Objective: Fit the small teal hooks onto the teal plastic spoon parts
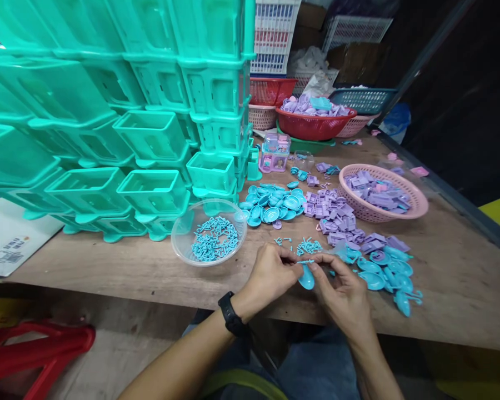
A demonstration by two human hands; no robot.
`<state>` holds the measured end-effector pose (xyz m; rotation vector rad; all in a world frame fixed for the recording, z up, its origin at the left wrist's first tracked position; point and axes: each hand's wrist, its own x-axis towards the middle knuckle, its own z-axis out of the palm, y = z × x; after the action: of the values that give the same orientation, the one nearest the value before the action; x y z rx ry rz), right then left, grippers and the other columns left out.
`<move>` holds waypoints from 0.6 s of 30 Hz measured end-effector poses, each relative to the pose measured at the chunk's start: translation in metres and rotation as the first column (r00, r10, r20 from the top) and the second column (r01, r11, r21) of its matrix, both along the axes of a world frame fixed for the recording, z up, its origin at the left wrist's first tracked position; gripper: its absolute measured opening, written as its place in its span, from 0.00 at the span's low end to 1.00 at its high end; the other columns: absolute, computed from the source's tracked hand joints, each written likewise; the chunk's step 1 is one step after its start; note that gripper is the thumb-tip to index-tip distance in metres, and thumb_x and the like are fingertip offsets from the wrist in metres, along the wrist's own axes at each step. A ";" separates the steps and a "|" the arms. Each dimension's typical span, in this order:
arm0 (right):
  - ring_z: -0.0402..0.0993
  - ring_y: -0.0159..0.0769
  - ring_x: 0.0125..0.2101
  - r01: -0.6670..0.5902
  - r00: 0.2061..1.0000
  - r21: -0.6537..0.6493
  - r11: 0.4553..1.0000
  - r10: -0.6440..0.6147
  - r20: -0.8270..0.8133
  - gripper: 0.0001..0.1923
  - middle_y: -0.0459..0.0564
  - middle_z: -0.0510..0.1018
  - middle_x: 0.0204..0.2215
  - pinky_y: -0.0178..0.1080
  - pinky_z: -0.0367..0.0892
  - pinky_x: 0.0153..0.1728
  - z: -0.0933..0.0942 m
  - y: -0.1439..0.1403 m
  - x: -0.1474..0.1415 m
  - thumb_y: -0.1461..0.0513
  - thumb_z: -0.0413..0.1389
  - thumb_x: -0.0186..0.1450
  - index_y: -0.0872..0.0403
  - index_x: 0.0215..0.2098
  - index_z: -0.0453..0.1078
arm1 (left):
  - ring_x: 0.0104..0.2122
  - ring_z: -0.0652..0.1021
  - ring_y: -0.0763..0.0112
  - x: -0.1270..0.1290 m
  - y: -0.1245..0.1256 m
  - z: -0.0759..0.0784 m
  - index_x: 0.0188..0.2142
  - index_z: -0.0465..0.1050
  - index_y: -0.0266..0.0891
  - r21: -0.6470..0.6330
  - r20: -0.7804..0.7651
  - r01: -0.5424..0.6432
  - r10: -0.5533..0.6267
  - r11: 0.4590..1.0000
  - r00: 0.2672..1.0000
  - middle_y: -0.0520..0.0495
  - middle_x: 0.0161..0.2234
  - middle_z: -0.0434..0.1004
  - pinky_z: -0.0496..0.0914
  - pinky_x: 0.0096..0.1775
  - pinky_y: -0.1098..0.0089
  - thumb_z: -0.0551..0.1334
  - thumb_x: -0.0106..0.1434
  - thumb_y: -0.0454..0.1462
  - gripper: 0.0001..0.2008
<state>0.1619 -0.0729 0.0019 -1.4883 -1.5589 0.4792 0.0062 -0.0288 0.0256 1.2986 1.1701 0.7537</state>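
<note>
Both hands meet just over the near edge of the table [108, 266], pinching one small part between them. The left hand [270, 275] is closed, its fingertips gripping the top of a blue bowl [306, 276], a smooth, glossy, rounded plastic shell; the right hand [344, 289] curls around its other side, thumb and forefinger pressing at the rim where a thin blue clip [305, 261] seems to sit, though the joint is too small to make out. Holding it close and low keeps the tiny pieces steady between the fingertips. Supplies lie within easy reach, sorted by kind: a clear tub [183, 244] of curly blue hooks [214, 239] just left of the hands, a loose few hooks [308, 245] right before them, a heap of shallow blue dishes [275, 203] behind, blocky purple pieces [333, 214] beside those, and more bowls [383, 272] fanned out at the right. A pink woven basket [416, 203] holds more purple parts. Stacked teal crates [108, 111], rigid and shiny, wall off the left.
</note>
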 end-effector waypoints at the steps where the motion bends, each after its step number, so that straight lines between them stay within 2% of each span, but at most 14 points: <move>1: 0.80 0.40 0.39 -0.010 0.998 0.051 0.999 0.006 0.064 0.08 0.48 0.83 0.36 0.42 0.72 0.44 0.001 0.001 0.000 0.56 0.57 0.69 0.49 0.37 0.75 | 0.23 0.71 0.74 -0.001 -0.001 0.000 0.27 0.82 0.32 0.048 -0.022 0.005 -0.004 0.999 1.000 0.51 0.22 0.78 0.60 0.27 0.74 0.62 0.54 0.27 0.08; 4: 0.79 0.38 0.36 -0.066 0.970 0.193 0.979 0.018 0.241 0.05 0.46 0.83 0.33 0.43 0.70 0.47 0.005 0.002 -0.001 0.60 0.56 0.70 0.48 0.37 0.74 | 0.22 0.70 0.74 -0.003 -0.004 -0.001 0.26 0.81 0.33 0.232 -0.116 0.039 -0.012 0.972 0.993 0.50 0.21 0.76 0.58 0.26 0.72 0.60 0.54 0.27 0.10; 7: 0.79 0.37 0.34 -0.111 0.943 0.264 0.958 0.018 0.332 0.05 0.45 0.83 0.32 0.44 0.69 0.50 0.006 0.002 -0.005 0.62 0.54 0.70 0.48 0.38 0.73 | 0.22 0.70 0.73 -0.003 -0.006 -0.003 0.27 0.81 0.33 0.369 -0.195 0.063 0.011 0.927 0.981 0.49 0.21 0.76 0.57 0.27 0.71 0.59 0.55 0.27 0.10; 11: 0.78 0.37 0.34 -0.105 0.923 0.316 0.943 -0.026 0.383 0.06 0.46 0.82 0.32 0.42 0.70 0.47 0.004 0.000 -0.005 0.63 0.53 0.71 0.49 0.40 0.72 | 0.23 0.72 0.72 0.005 -0.010 -0.008 0.30 0.83 0.35 0.356 -0.156 0.033 0.025 0.934 0.988 0.49 0.23 0.78 0.60 0.28 0.72 0.59 0.54 0.27 0.12; 14: 0.78 0.37 0.34 -0.083 0.913 0.316 0.945 -0.055 0.405 0.06 0.46 0.81 0.31 0.39 0.71 0.41 0.005 0.000 0.010 0.60 0.53 0.71 0.49 0.38 0.72 | 0.24 0.72 0.72 0.012 -0.009 -0.009 0.32 0.83 0.36 0.308 -0.082 0.106 -0.084 0.945 0.993 0.50 0.24 0.78 0.61 0.27 0.73 0.61 0.58 0.31 0.10; 16: 0.79 0.37 0.32 0.011 0.911 0.289 0.957 -0.129 0.391 0.08 0.46 0.81 0.30 0.37 0.71 0.35 0.008 -0.001 0.028 0.56 0.54 0.70 0.49 0.36 0.73 | 0.23 0.72 0.72 0.013 -0.002 -0.010 0.34 0.83 0.36 0.308 -0.098 0.190 -0.167 0.932 0.981 0.50 0.24 0.77 0.61 0.26 0.73 0.61 0.64 0.37 0.11; 18: 0.77 0.37 0.26 0.138 0.905 0.207 0.969 -0.208 0.371 0.11 0.45 0.81 0.28 0.37 0.68 0.27 0.013 -0.005 0.049 0.52 0.55 0.68 0.48 0.34 0.74 | 0.26 0.74 0.69 0.012 0.013 -0.010 0.36 0.82 0.35 0.375 -0.207 0.217 -0.147 0.901 0.967 0.49 0.26 0.78 0.65 0.29 0.71 0.60 0.68 0.40 0.13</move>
<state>0.2105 -0.0774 0.0144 -1.6326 -1.6990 -0.0693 0.0183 -0.0162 0.0158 1.8186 1.0426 0.7740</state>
